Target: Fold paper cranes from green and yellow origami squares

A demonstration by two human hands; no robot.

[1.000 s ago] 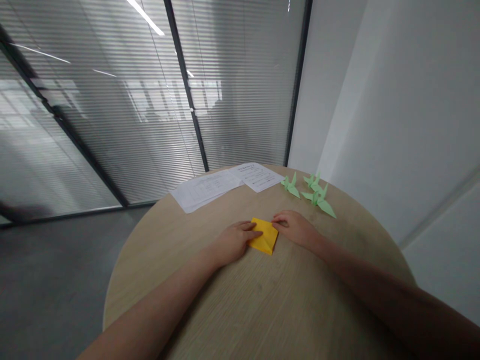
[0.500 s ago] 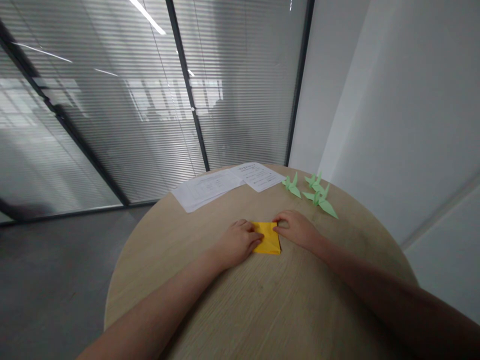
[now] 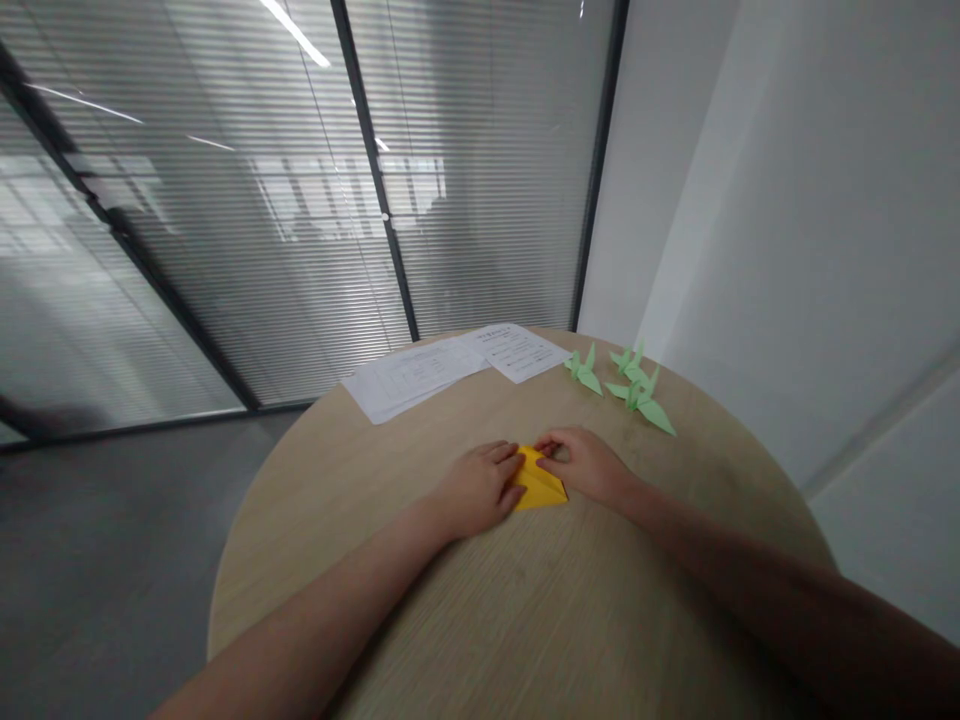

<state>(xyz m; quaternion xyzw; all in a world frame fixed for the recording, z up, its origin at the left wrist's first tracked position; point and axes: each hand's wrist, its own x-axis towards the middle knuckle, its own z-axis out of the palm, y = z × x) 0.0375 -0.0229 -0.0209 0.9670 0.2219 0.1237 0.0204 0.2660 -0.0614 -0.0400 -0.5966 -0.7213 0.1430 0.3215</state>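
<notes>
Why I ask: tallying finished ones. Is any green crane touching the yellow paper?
No, the green cranes lie farther right, apart from the yellow paper.

Round wooden table point(image 3: 525, 620), blinded glass wall point(image 3: 262, 220)

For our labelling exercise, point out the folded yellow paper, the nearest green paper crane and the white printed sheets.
folded yellow paper point(image 3: 543, 485), head view, its exposed centre
nearest green paper crane point(image 3: 655, 416), head view, its near wing
white printed sheets point(image 3: 416, 375), head view, left sheet's middle
</notes>
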